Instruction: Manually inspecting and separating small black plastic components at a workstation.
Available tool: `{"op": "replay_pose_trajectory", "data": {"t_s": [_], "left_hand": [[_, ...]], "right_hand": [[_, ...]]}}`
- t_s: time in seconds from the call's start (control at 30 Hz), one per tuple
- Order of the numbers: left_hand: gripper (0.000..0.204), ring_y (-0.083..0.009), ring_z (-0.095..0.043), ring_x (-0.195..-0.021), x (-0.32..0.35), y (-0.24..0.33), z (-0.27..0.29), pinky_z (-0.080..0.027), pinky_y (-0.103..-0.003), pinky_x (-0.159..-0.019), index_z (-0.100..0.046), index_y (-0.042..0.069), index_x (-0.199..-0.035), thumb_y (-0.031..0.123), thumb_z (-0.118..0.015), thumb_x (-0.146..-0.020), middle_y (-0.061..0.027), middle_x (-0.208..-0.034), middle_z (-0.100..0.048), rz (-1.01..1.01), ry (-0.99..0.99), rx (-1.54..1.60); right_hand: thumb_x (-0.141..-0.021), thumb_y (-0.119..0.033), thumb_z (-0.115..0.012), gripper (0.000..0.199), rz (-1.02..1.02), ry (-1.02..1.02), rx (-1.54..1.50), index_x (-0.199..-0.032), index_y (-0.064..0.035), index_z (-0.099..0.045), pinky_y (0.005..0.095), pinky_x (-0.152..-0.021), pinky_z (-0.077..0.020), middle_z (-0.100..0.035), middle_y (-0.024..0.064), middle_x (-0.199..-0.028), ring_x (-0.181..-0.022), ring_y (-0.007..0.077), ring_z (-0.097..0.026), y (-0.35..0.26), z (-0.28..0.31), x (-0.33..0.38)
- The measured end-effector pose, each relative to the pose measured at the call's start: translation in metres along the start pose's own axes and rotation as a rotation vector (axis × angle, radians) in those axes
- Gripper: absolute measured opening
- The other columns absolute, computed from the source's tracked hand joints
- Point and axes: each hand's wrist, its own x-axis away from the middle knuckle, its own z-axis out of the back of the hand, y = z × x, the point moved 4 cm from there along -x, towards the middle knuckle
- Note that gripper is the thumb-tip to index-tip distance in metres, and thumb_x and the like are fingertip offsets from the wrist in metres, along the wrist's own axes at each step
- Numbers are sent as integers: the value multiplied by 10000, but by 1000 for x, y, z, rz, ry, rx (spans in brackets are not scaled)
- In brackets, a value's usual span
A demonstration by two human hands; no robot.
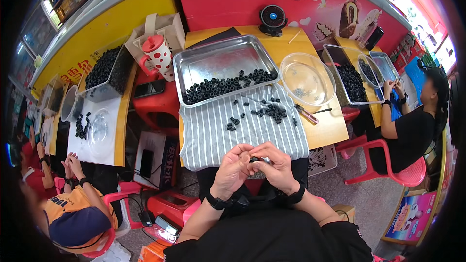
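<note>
Head view: the left hand (pixel 232 171) and right hand (pixel 276 166) met at lower centre, fingers pinched shut on one small black ring (pixel 254 159). Many rings (pixel 228 86) remained in the steel tray (pixel 194 63) above; a few lay on the striped cloth (pixel 213 138).

head camera – looks steeply down, close over the table (pixel 320 133).

metal trays (pixel 194 63): 3, one on the centre table, two on the right table
clear plastic bowls (pixel 307 78): 4, one on the centre table, two left, one right
black rings (pixel 221 87): too many to count; heaps in trays, loose ones on the striped cloth (pixel 213 136)
fans (pixel 273 18): 1
spotted jugs (pixel 158 54): 1
people nearby: 2
</note>
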Motion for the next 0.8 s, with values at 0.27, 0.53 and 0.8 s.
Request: {"op": "replay_pose_trajectory", "data": {"t_s": [0.27, 0.53, 0.8], "left_hand": [[420, -140, -683, -814, 1, 3, -7, -571, -237, -670, -459, -44, -1314, 122, -618, -962, -99, -1016, -665, 67, -9, -16], [404, -121, -673, -767, 2, 0, -8, -567, -228, -662, -472, -45, -1317, 116, -603, -971, -82, -951, -670, 42, 4, -29], [376, -109, -661, -718, 0, -4, -6, -531, -215, -591, -500, -29, -1279, 143, -619, -967, -61, -884, -677, -1, 135, -88]], "right_hand": [[-718, 57, -706, 207, 190, -93, 127, -918, 7, -682, 330, -773, -480, -691, 112, -956, -869, 227, -632, -16, 3, -7], [-711, 71, -697, 224, 217, -85, 169, -923, 2, -671, 319, -758, -483, -692, 110, -954, -869, 227, -616, -18, 0, -5], [-761, 111, -645, 202, 140, 15, 200, -944, 27, -648, 308, -734, -500, -661, 115, -946, -863, 220, -620, -6, -1, 1]]}}
